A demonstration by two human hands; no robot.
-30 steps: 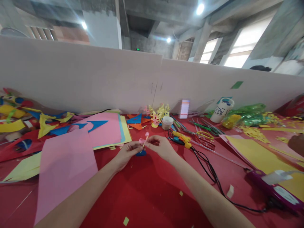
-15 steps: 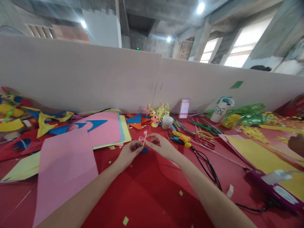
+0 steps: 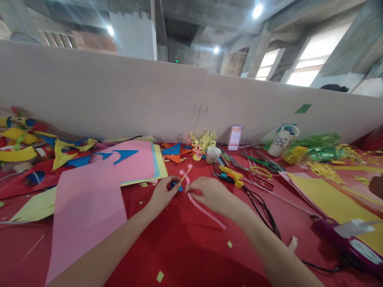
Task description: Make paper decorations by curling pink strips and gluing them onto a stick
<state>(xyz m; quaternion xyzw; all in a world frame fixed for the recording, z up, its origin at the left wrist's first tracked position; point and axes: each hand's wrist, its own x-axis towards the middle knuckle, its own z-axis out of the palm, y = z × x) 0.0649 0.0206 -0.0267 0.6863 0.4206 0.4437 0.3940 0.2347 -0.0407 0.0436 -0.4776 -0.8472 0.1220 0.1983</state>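
1. The left hand (image 3: 164, 195), in the middle of the frame, pinches the lower part of a yellow stick (image 3: 186, 174) between thumb and fingertips; the stick leans toward the upper right.
2. A pink strip (image 3: 208, 212) loops at the stick's upper part, runs down to the right hand's fingertips and trails toward the lower right across the red counter (image 3: 185, 255).
3. The right hand (image 3: 209, 194), right of center, has its fingers curled and fingertips at the strip; I cannot tell whether they pinch it or only touch it.
4. A blue piece (image 3: 179, 187) shows just beside the left fingertips, partly hidden by them.
5. Above the hands in the frame stand yellow curls (image 3: 206, 139) and a white cup (image 3: 213, 154), close together.
6. Right of the cup lies a yellow glue gun (image 3: 231, 175), with a phone (image 3: 235, 138) upright beyond it.
7. Left of center, a pink sheet (image 3: 88, 215) overlaps a stack of colored sheets (image 3: 137, 161).
8. A purple power strip (image 3: 338, 239) sits at lower right; another person's hand (image 3: 376, 187) is partly visible at the right edge.
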